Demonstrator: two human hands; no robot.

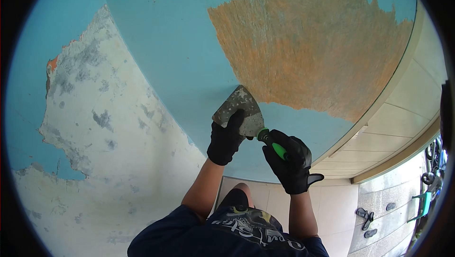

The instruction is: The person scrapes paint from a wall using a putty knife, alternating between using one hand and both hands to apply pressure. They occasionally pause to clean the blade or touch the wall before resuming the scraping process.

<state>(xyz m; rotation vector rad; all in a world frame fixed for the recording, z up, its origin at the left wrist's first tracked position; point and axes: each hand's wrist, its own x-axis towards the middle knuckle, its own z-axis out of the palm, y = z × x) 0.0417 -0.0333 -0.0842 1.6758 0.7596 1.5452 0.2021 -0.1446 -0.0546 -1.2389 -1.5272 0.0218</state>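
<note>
A wide paint scraper (246, 110) with a speckled, worn metal blade and a green-and-black handle is in both my hands. My right hand (291, 164), in a black glove, is wrapped round the handle. On the blade's left side, my black-gloved left hand (225, 143) has its thumb across the face, with its fingers behind, partly hidden. The blade's upper corner overlaps the blue painted wall (189, 63) right by the lower left edge of a bare brown patch (308, 53) with ragged borders.
At left, an adjoining wall shows a whitish, grey-blotched stripped area (118, 134) bordered by blue paint. A tiled ledge (384, 138) curves along the right. Beyond it are sandals (365, 215) on paving and a green stool (421, 206). Pale floor tiles (332, 200) lie below.
</note>
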